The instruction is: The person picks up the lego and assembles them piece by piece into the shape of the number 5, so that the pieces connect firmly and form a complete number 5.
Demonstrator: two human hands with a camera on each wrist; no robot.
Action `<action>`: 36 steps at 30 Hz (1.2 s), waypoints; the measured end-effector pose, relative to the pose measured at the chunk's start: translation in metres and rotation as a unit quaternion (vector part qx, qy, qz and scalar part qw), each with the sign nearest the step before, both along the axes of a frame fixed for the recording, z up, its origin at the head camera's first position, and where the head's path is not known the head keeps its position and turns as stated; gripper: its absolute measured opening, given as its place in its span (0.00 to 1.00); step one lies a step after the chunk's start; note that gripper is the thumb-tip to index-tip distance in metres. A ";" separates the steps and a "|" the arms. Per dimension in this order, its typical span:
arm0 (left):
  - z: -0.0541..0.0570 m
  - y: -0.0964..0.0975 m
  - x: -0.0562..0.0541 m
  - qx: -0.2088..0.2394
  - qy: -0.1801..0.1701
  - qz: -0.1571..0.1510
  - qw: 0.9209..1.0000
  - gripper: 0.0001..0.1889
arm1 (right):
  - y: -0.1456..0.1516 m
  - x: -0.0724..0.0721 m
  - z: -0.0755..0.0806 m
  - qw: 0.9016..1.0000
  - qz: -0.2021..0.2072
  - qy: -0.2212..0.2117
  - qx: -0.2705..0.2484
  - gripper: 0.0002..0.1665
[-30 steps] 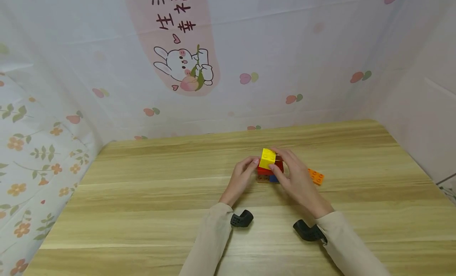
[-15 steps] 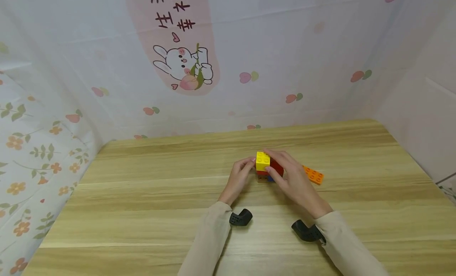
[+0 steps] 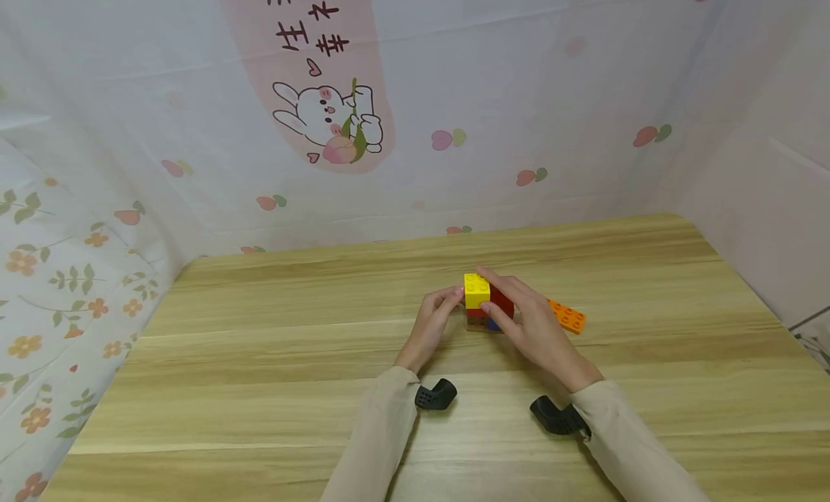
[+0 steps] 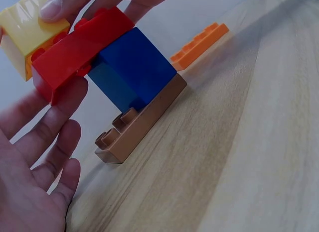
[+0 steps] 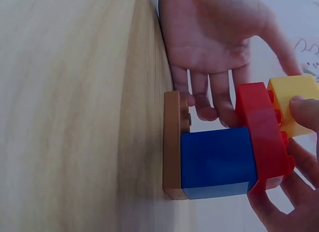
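Note:
My right hand (image 3: 538,333) pinches a yellow toy brick (image 3: 476,292), its thumb on the near face. The yellow brick lies over the left end of a red brick (image 5: 259,130), and red studs show between them. Below the red brick stands a blue brick (image 5: 217,160) on a thin brown brick (image 4: 144,122), whose bare studs face the red overhang. My left hand (image 3: 431,325) holds the red brick's overhanging left end, with fingers at its end and underside. In the right wrist view its thumb reaches up to the yellow brick.
A flat orange brick (image 3: 568,317) lies on the wooden table (image 3: 292,387), just right of the stack and behind my right hand. A white printed cloth (image 3: 493,99) hangs along the table's back edge. Black wrist mounts (image 3: 437,395) stick out from both sleeves.
The yellow brick has come down and left, and turned from tilted to squared up over the red brick's left end. In the last half second my hands have hardly moved.

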State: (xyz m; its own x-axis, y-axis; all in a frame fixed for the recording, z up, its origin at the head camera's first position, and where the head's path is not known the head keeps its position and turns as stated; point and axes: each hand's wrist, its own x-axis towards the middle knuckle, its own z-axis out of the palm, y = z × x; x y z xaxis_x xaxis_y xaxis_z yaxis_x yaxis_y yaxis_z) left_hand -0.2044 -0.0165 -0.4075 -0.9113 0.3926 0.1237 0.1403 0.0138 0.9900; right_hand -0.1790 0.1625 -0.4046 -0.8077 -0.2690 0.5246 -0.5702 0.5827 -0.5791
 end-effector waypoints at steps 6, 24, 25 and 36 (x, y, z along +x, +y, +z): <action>0.000 -0.001 0.000 0.007 -0.001 -0.006 1.000 0.20 | 0.000 0.000 -0.003 1.000 -0.004 -0.013 0.001 0.36; 0.002 -0.001 -0.001 -0.009 -0.004 -0.018 1.000 0.20 | -0.001 0.000 -0.005 0.997 0.002 -0.068 -0.027 0.36; 0.002 -0.001 -0.001 -0.007 -0.004 -0.018 1.000 0.20 | -0.001 0.000 -0.004 0.997 0.000 -0.068 -0.024 0.36; 0.002 0.000 -0.001 0.014 -0.004 -0.019 1.000 0.20 | -0.004 0.004 0.003 1.000 -0.009 -0.013 0.011 0.31</action>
